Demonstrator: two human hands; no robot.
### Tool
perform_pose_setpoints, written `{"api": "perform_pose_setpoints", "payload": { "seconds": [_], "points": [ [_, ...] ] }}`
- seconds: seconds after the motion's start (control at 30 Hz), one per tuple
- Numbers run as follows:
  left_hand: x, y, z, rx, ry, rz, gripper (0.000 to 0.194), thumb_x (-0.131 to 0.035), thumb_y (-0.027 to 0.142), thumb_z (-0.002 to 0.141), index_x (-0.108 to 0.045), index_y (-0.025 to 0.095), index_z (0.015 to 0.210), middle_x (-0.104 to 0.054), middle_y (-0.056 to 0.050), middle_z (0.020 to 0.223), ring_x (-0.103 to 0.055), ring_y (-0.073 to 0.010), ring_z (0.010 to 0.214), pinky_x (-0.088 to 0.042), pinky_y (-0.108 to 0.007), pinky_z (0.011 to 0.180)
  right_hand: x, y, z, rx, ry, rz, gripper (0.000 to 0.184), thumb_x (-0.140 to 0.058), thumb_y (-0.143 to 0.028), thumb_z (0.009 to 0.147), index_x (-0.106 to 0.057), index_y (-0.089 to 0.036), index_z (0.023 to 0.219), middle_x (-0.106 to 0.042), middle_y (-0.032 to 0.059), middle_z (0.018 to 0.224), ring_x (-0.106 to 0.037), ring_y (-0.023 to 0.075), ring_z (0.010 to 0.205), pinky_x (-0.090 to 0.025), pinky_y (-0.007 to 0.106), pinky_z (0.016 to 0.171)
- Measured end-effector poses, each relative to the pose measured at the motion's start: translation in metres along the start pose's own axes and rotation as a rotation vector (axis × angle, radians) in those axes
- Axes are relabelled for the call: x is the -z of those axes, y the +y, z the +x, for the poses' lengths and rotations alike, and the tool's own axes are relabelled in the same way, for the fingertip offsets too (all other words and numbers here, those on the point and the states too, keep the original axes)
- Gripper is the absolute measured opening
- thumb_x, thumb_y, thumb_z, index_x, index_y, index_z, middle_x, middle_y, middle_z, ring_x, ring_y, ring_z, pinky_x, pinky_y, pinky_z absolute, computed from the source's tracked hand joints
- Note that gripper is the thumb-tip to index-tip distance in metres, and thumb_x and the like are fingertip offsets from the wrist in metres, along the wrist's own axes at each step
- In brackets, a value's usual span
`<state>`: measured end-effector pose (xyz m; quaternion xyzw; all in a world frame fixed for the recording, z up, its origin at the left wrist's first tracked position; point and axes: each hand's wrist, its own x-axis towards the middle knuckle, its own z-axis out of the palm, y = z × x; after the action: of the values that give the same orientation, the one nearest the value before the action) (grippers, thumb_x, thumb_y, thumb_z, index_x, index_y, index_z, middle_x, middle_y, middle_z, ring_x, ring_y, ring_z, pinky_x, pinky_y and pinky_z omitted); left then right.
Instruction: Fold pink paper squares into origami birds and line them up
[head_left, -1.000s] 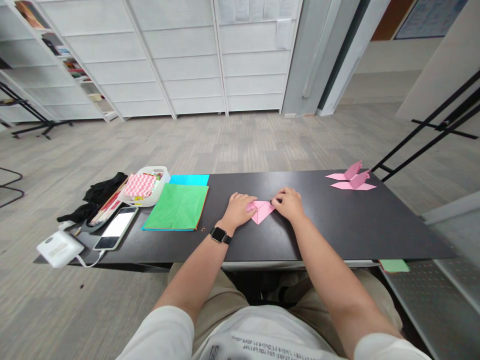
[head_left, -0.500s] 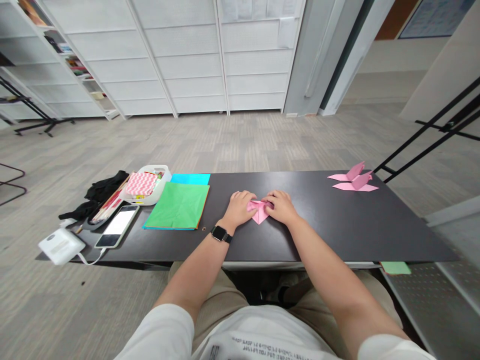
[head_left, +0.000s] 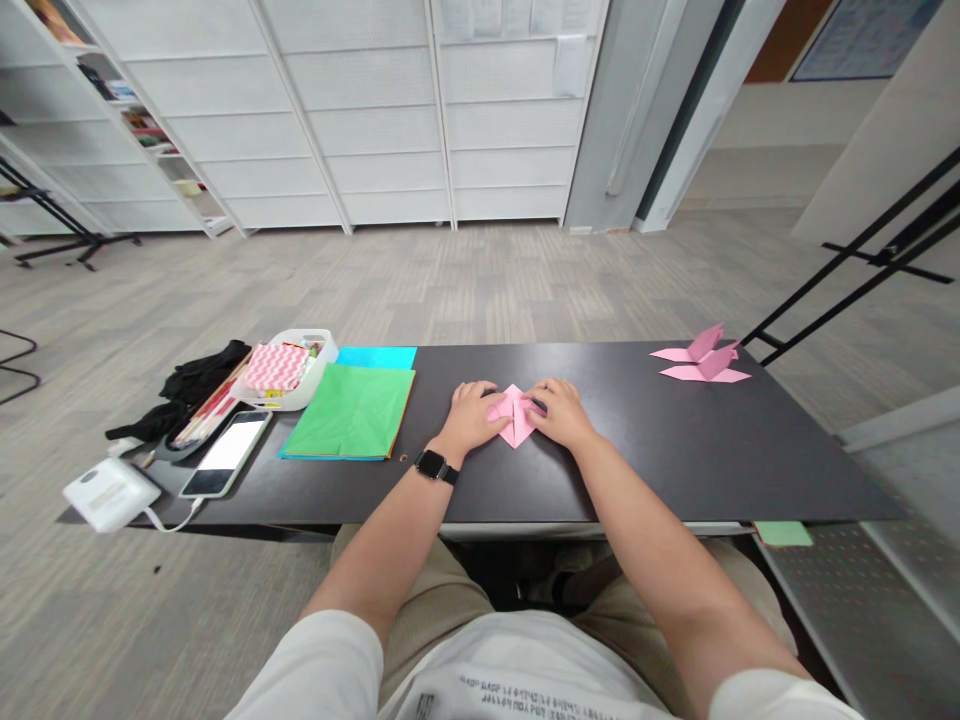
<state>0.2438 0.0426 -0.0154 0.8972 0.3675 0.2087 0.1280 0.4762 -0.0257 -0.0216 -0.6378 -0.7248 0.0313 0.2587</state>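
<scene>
A small piece of pink origami paper (head_left: 514,430), folded into a diamond with a crease down its middle, lies on the dark table in front of me. My left hand (head_left: 474,413) grips its left corner, thumb on top and fingers curled beside it. On the opposite side my right hand (head_left: 561,412) pinches the right corner between thumb and fingers. The fingertips hide both side corners. The diamond's top and bottom points show between the hands. A black smartwatch (head_left: 433,465) is on my left wrist.
Two folded pink paper birds (head_left: 706,373) sit at the table's right end. Left of my hands lies a stack of coloured paper, green sheet (head_left: 352,410) uppermost. Beyond it are a white basket (head_left: 324,362), a smartphone (head_left: 226,455) and a cabled white device (head_left: 112,494).
The upper part of the pink paper has opened upward, so its top point now shows and the outline is a full diamond. Both hands stay at its sides.
</scene>
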Motion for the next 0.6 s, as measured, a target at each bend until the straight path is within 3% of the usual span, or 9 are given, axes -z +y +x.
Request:
{"api": "perform_pose_setpoints", "payload": {
  "seconds": [0.17,0.47,0.6],
  "points": [
    [-0.0023,-0.0016,0.0001,0.007,-0.005,0.005,0.042,-0.075,0.048,0.09,-0.075,0.034,0.13,-0.065,-0.006,0.139,-0.053,-0.0292,0.135,-0.023,-0.055,0.129,-0.002,-0.0008,0.0,-0.004,-0.02,-0.021,0.031,-0.065,-0.03,0.093,-0.078,-0.03,0.121,-0.067,0.0072,0.12,-0.056,0.0261,0.116,-0.033,0.045,0.112],
    [-0.0047,-0.0038,0.0002,0.004,0.004,0.007,0.041,-0.074,0.047,0.091,-0.075,0.032,0.129,-0.065,-0.007,0.139,-0.054,-0.0299,0.136,-0.024,-0.057,0.13,-0.0007,-0.0059,-0.0004,-0.014,-0.046,-0.031,0.031,-0.065,-0.032,0.095,-0.077,-0.03,0.124,-0.066,0.0063,0.123,-0.055,0.0251,0.119,-0.029,0.046,0.117],
    [-0.0064,-0.0046,0.0006,0.005,0.003,0.012,0.04,-0.074,0.048,0.091,-0.076,0.033,0.128,-0.065,-0.006,0.139,-0.054,-0.0297,0.135,-0.023,-0.057,0.13,-0.0034,-0.0055,0.0008,-0.012,-0.028,0.022,0.027,-0.066,-0.033,0.094,-0.077,-0.03,0.118,-0.067,0.0058,0.121,-0.057,0.0251,0.118,-0.033,0.046,0.114]
  ]
}}
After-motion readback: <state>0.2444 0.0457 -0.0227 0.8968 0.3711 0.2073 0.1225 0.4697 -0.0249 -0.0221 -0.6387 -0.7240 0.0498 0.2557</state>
